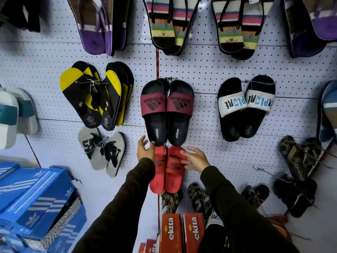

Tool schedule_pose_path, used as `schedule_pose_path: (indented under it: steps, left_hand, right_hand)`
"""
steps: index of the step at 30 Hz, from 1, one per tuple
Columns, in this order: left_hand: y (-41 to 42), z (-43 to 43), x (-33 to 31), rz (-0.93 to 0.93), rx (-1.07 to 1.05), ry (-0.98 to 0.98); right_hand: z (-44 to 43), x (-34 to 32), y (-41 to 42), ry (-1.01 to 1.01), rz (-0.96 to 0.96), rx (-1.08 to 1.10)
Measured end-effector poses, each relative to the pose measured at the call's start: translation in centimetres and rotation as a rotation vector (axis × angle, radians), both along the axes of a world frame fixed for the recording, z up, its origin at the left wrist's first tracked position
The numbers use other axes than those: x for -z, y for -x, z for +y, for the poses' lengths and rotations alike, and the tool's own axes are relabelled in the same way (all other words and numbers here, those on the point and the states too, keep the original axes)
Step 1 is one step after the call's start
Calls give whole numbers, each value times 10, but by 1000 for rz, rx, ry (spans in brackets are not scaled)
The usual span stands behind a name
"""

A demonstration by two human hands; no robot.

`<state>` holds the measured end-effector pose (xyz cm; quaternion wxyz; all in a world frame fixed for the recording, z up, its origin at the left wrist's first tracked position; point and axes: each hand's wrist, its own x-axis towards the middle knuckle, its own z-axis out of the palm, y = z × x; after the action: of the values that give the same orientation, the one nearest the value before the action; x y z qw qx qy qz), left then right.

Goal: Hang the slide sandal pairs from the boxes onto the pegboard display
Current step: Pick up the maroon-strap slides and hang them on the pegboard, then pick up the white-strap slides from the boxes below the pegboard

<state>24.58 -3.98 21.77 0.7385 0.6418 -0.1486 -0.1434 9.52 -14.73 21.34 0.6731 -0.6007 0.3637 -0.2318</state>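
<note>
Our red slide pair [170,172] lies against the pegboard's [209,70] lower middle, under the adidas pair [166,114]; right hand [196,158] spread on it; left hand [145,149] at its top, grip unclear; we should hook it securely.

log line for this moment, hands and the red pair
step: hanging red slide pair | where: pegboard, below adidas pair | left hand: open, at its top | right hand: open, touching it

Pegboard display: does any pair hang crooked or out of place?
The grey pair hangs splayed, its two sandals angled apart, unlike the straight maroon-strapped pair. The red pair sits crowded under that pair's heels, tops overlapped.
</note>
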Motion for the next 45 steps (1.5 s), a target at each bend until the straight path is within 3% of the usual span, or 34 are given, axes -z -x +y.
schedule_pose_path:
  steps: [5, 8, 14, 20, 23, 28, 33, 38, 45]
  left_hand:
    - [48, 1, 62, -32, -57, -10]
    - [79, -2, 104, -12, 38, -113]
    - [142, 3, 191, 63, 252, -502]
    - [192, -5, 258, 172, 658, -847]
    - [206, -17, 275, 215, 720, -926]
    - [217, -36, 294, 2, 702, -1101]
    - [224, -42, 303, 7, 745, -1145]
    - [229, -28, 301, 285, 687, -1017]
    - [247, 1, 271, 360, 528, -833]
  right_hand:
    - [-5, 54, 40, -99, 126, 48]
    - [-9, 95, 72, -148, 230, 76]
    - [-9, 187, 161, -173, 501, 232]
    - [23, 255, 234, -297, 754, 354]
    - [37, 276, 242, -376, 720, 386]
    - [42, 302, 248, -462, 644, 430]
    - [34, 312, 254, -497, 607, 437]
    - [30, 305, 271, -700, 425, 465]
    - [39, 270, 283, -635, 302, 451]
